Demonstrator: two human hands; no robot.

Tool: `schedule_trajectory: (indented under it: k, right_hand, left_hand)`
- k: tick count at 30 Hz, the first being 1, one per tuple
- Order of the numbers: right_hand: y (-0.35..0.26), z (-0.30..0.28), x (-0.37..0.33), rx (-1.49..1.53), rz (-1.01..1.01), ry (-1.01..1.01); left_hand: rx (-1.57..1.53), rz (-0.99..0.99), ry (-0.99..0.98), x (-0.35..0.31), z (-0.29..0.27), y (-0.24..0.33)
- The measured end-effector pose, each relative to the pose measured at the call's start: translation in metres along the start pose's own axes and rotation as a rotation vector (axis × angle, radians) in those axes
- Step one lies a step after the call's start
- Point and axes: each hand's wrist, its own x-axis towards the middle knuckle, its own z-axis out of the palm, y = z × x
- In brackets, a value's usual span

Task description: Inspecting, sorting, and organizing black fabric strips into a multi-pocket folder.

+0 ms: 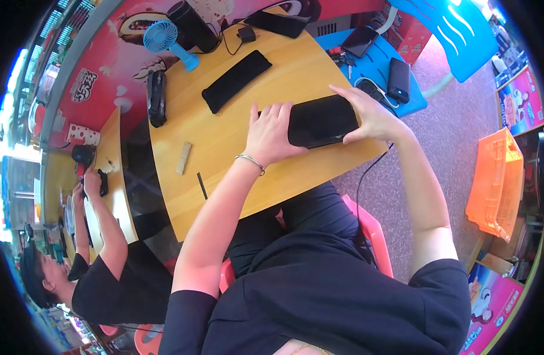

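A black flat rectangular pouch lies on the wooden table near its right edge. My left hand rests on the pouch's left end, fingers spread over it, a thin bracelet on the wrist. My right hand grips the pouch's right end, fingers laid along its top edge. Both hands hold the pouch flat against the table.
A long black case, a blue handheld fan, a dark cylinder, a black folded tool and a small wooden block lie on the table. A blue chair holds phones and a power bank. Another person works at the left table. An orange crate stands right.
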Motion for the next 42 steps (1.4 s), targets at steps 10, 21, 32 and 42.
schedule_trajectory:
  k: [10, 21, 32, 42]
  right_hand:
    - [-0.019, 0.008, -0.004, -0.145, -0.038, 0.127]
    - [-0.015, 0.026, -0.01, -0.173, -0.052, 0.239]
    - [0.017, 0.038, -0.012, 0.108, 0.029, 0.385]
    - [0.009, 0.016, -0.015, 0.055, -0.038, 0.183]
  left_hand:
    - [-0.024, -0.044, -0.003, -0.001, 0.008, 0.002]
    - [-0.042, -0.022, 0.036, -0.002, 0.012, -0.005]
    - [-0.32, 0.04, 0.216, -0.005, 0.017, -0.016]
    - [-0.697, 0.023, 0.304, -0.007, 0.024, -0.033]
